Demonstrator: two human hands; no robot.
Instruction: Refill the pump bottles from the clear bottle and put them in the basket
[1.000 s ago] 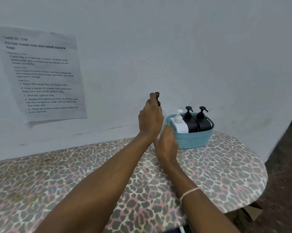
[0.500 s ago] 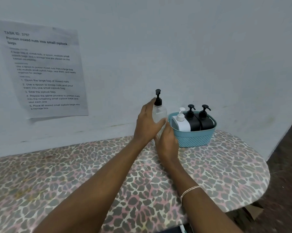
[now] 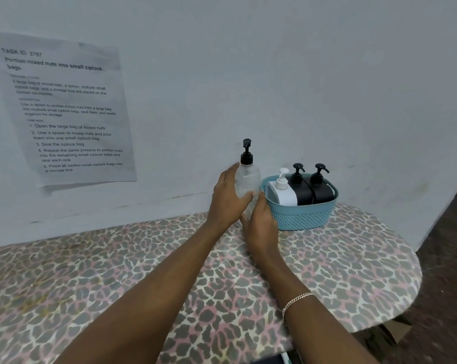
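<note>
A clear bottle point(image 3: 247, 180) with a black pump top stands upright on the table, just left of the teal basket point(image 3: 304, 215). My left hand point(image 3: 228, 200) holds the bottle's left side, thumb across its front. My right hand point(image 3: 262, 224) wraps its lower part and hides the base. Inside the basket stand a white pump bottle point(image 3: 281, 192) and two black pump bottles point(image 3: 302, 191) point(image 3: 322, 189).
The table point(image 3: 348, 271) has a leopard-print cover and a rounded right edge, with dark floor beyond it. It stands against a pale wall, where a printed sheet point(image 3: 64, 109) is taped at the left. The basket sits near the wall.
My left hand has slid down from the black pump top to the side of the clear bottle. The right hand stays low on the bottle.
</note>
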